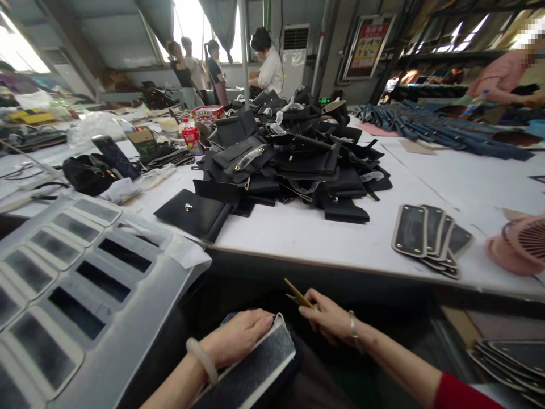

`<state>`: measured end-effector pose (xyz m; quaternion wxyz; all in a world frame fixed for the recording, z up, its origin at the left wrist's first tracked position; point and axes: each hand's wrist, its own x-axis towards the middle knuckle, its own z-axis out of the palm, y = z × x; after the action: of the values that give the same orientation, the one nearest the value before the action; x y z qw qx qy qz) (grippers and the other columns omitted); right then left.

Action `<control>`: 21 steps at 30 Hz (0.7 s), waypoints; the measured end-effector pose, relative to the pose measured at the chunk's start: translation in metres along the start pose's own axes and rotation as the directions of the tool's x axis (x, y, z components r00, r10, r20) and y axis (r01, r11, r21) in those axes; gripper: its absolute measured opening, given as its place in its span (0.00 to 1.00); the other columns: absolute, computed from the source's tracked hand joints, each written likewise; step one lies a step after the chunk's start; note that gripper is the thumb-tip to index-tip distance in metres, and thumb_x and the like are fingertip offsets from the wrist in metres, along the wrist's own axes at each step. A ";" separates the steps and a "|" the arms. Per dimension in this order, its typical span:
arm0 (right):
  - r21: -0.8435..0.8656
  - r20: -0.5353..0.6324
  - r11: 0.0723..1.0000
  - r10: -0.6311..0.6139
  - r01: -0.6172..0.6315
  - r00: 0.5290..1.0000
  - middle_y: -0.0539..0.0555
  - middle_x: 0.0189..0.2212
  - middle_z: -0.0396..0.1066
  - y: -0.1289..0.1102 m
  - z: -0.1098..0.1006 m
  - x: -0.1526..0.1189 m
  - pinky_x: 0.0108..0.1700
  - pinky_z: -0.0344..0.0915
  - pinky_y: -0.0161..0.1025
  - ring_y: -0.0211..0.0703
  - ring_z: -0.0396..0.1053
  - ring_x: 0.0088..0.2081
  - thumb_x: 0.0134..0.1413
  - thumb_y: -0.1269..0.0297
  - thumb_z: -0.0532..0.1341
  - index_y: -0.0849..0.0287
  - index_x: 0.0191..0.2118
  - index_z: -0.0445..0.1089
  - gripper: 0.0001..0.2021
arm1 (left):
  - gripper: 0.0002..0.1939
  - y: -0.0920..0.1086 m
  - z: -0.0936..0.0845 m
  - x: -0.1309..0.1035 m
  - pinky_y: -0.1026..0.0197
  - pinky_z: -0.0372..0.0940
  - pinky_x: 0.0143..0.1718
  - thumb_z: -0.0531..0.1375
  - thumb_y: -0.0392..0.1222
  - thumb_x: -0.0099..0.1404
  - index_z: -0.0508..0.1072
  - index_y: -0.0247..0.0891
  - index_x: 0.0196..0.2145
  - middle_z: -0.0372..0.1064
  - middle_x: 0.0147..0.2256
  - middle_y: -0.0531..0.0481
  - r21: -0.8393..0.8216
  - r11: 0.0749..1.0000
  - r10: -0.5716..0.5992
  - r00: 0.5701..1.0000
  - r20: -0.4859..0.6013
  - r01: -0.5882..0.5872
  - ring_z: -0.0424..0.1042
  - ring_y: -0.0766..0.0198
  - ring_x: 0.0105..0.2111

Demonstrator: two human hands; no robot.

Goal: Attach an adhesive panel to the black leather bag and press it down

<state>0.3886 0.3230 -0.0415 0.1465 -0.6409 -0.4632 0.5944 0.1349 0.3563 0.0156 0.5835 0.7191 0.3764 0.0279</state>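
Observation:
My left hand (242, 335), with a pale bangle at the wrist, rests on the upper edge of a dark panel with a light border (255, 372) on my lap. Its fingers lie flat and close together over the panel's edge. To the right, my right hand (327, 315) is closed round a thin yellow tool (298, 292), its tip pointing up and left. The tool is apart from the panel. Left of my hands stands a grey board (149, 289) bearing light-edged dark panels and several dark slots.
Black leather pieces (293, 153) are heaped on the white table (272, 241). Dark panels with rivets (426, 233) lie at the right, beside a pink fan (519, 244). More panels (506, 363) are stacked lower right. People (270, 68) stand behind; another leans over blue pieces (443, 125).

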 end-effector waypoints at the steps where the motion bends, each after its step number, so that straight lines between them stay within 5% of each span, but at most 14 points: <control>1: 0.022 0.098 1.000 -0.005 0.002 0.995 0.45 0.19 0.68 -0.005 -0.015 -0.013 0.19 0.58 0.32 0.35 0.59 0.14 0.52 0.42 0.59 0.58 0.42 0.67 0.23 | 0.28 0.001 0.000 0.000 0.61 0.62 0.48 0.43 0.59 0.71 0.77 0.42 0.41 0.75 0.41 0.49 -0.005 1.000 -0.003 1.000 -0.003 0.003 0.71 0.56 0.42; 3: 0.023 0.304 1.000 -0.012 0.006 0.953 0.51 0.23 0.73 -0.020 -0.038 -0.032 0.22 0.64 0.35 0.39 0.66 0.18 0.50 0.39 0.57 0.60 0.39 0.71 0.26 | 0.27 0.003 0.000 0.000 0.61 0.62 0.48 0.43 0.59 0.71 0.77 0.42 0.40 0.76 0.41 0.50 -0.013 1.000 -0.009 1.000 -0.008 0.008 0.71 0.56 0.42; 6: -0.290 0.477 0.943 -0.005 0.163 0.879 0.55 0.23 0.74 -0.047 -0.046 -0.039 0.24 0.66 0.36 0.42 0.70 0.20 0.51 0.39 0.56 0.60 0.35 0.74 0.26 | 0.28 0.003 -0.001 0.000 0.61 0.62 0.49 0.43 0.58 0.71 0.78 0.42 0.41 0.76 0.42 0.50 -0.020 1.000 -0.013 1.000 0.001 0.013 0.71 0.56 0.43; 9: -0.584 0.358 0.749 -0.111 0.315 0.927 0.58 0.24 0.75 -0.070 -0.036 -0.024 0.28 0.66 0.40 0.50 0.73 0.26 0.47 0.43 0.63 0.59 0.30 0.75 0.21 | 0.26 0.000 -0.001 0.001 0.59 0.59 0.54 0.45 0.57 0.71 0.73 0.41 0.52 0.73 0.51 0.48 -0.033 0.998 -0.059 0.998 -0.023 0.059 0.69 0.54 0.50; 13: -0.778 0.220 0.519 -0.303 0.354 0.927 0.67 0.30 0.77 -0.091 -0.025 -0.002 0.40 0.64 0.53 0.65 0.74 0.36 0.56 0.44 0.59 0.62 0.32 0.77 0.23 | 0.36 -0.007 0.001 0.002 0.55 0.55 0.58 0.50 0.56 0.69 0.50 0.35 0.68 0.69 0.54 0.42 -0.061 0.978 -0.206 0.973 -0.101 0.201 0.65 0.52 0.55; 18: -0.861 0.276 0.308 -0.383 0.404 0.881 0.68 0.30 0.78 -0.111 -0.019 0.011 0.36 0.64 0.48 0.62 0.76 0.35 0.65 0.46 0.50 0.62 0.32 0.79 0.28 | 0.40 -0.007 0.002 0.000 0.55 0.63 0.44 0.48 0.55 0.70 0.32 0.37 0.70 0.73 0.35 0.50 -0.062 0.974 -0.222 0.971 -0.094 0.217 0.71 0.55 0.38; 21: -0.858 0.365 0.212 -0.387 0.467 0.847 0.64 0.28 0.78 -0.120 -0.013 0.015 0.34 0.64 0.43 0.57 0.77 0.33 0.65 0.46 0.50 0.60 0.32 0.80 0.28 | 0.37 -0.006 0.001 0.000 0.54 0.61 0.50 0.49 0.54 0.71 0.35 0.44 0.70 0.74 0.43 0.49 -0.047 0.975 -0.219 0.971 -0.094 0.215 0.71 0.55 0.45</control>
<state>0.3479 0.4031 0.0409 -0.1011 -0.4328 -0.8768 0.1835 0.1320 0.3559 0.0099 0.5768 0.6605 0.4807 0.0064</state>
